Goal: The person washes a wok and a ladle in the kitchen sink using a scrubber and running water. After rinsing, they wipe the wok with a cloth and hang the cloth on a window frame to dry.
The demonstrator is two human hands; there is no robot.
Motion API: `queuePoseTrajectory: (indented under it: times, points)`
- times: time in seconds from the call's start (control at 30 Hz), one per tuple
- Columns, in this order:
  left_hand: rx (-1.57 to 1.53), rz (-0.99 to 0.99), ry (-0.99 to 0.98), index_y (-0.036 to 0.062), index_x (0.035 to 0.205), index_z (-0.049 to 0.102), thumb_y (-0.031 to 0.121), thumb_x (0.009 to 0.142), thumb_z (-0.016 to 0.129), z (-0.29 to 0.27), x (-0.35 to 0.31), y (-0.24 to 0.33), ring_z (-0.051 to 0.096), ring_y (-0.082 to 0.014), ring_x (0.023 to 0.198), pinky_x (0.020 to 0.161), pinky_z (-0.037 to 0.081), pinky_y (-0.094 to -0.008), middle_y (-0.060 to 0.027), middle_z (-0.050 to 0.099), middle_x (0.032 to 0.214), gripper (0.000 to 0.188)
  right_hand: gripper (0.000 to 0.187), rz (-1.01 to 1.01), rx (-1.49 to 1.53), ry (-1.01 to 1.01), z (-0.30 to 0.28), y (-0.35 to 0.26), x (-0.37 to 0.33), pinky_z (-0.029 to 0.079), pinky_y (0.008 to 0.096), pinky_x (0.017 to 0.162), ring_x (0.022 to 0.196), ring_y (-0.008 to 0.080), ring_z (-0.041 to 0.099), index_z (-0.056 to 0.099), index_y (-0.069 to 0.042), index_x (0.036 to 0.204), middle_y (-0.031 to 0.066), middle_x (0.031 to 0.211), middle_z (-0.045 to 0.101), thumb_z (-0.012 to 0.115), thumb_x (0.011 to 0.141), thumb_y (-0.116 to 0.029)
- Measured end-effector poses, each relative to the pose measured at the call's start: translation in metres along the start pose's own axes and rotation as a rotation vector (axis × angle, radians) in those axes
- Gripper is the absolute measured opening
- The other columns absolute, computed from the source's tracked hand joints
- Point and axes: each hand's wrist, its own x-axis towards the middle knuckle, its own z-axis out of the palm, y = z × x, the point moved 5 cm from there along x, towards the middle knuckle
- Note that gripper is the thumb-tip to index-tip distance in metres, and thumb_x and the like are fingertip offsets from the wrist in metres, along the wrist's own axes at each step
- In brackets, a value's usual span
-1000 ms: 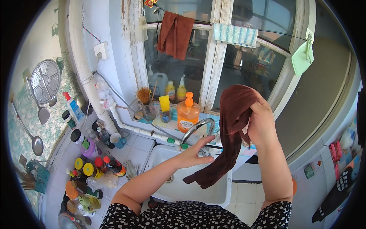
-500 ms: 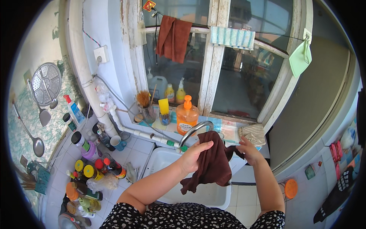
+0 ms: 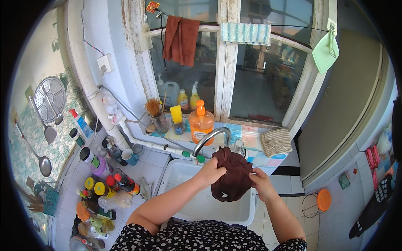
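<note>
A dark brown cloth (image 3: 231, 178) hangs bunched between my two hands, above the right side of the white sink (image 3: 190, 209). My left hand (image 3: 212, 170) pinches its left edge, thumb on top. At the opposite edge, my right hand (image 3: 260, 180) grips it between thumb and fingers. Just behind the cloth curves the chrome faucet (image 3: 212, 136), with its handle (image 3: 238, 144) to the right. A small hole or gap shows near the cloth's lower edge.
An orange soap pump bottle (image 3: 201, 125) stands on the sill behind the faucet. A folded striped cloth (image 3: 276, 141) lies to its right. Several bottles and jars (image 3: 100, 188) crowd the left counter, beside a blue mug (image 3: 129, 157). A reddish-brown towel (image 3: 181, 42) hangs at the window.
My right hand has come down and inward, and the cloth has gone from hanging long to a more gathered, rounded bundle. The view has shifted slightly.
</note>
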Motion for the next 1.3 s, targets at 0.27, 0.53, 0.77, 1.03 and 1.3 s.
queuePoseTrajectory:
  times: [0.27,0.53,0.77,1.03,1.3]
  points:
    - [0.657,-0.154,0.103,-0.0028,0.105,0.056,0.018,0.078,0.047,-0.055,0.012,-0.067,0.057,-0.0365,0.096,0.085,0.044,-0.0397,-0.0231,0.061,0.101,0.035,0.017,-0.248,0.052,0.091,0.0,-0.055,-0.011,0.045,0.0226,0.067,0.074,0.0092,0.058,0.05,-0.004,0.105,0.0052,0.082,0.063,0.055,0.09,-0.008]
    - [-0.386,-0.362,0.055,0.0053,0.133,0.037,0.012,0.08,0.058,-0.043,-0.011,-0.063,0.056,-0.0192,0.1,0.084,0.046,-0.0295,-0.0112,0.055,0.108,0.057,0.009,-0.391,0.017,0.112,-0.009,-0.082,-0.022,0.044,0.0211,0.072,0.076,0.0071,0.055,0.061,-0.002,0.094,0.0015,0.085,0.062,0.062,0.085,-0.003]
    - [0.509,-0.136,-0.023,0.0077,0.128,0.045,0.018,0.084,0.06,-0.044,-0.016,-0.051,0.059,-0.0208,0.091,0.082,0.046,-0.0307,-0.0129,0.062,0.099,0.048,0.015,-0.44,-0.043,0.133,-0.017,-0.112,-0.045,0.044,0.021,0.076,0.081,0.0077,0.056,0.062,-0.001,0.097,0.0019,0.089,0.062,0.063,0.082,0.001]
    - [-0.463,-0.205,0.041,0.0041,0.117,0.053,0.017,0.087,0.059,-0.068,-0.024,-0.072,0.058,-0.0148,0.089,0.079,0.047,-0.0284,-0.004,0.058,0.106,0.033,0.042,-0.408,-0.42,0.205,-0.05,-0.133,-0.069,0.045,0.0231,0.077,0.087,0.0116,0.054,0.056,0.002,0.115,0.0049,0.102,0.057,0.06,0.074,0.009]
    - [0.297,0.175,0.317,0.0049,0.109,0.057,0.008,0.083,0.063,-0.074,-0.041,-0.023,0.055,-0.0127,0.078,0.072,0.046,-0.0256,-0.0063,0.059,0.098,0.027,0.043,-0.567,-0.994,0.354,-0.058,-0.132,-0.081,0.043,0.0249,0.07,0.077,0.0137,0.052,0.057,0.0,0.114,0.0056,0.091,0.053,0.061,0.072,0.007]
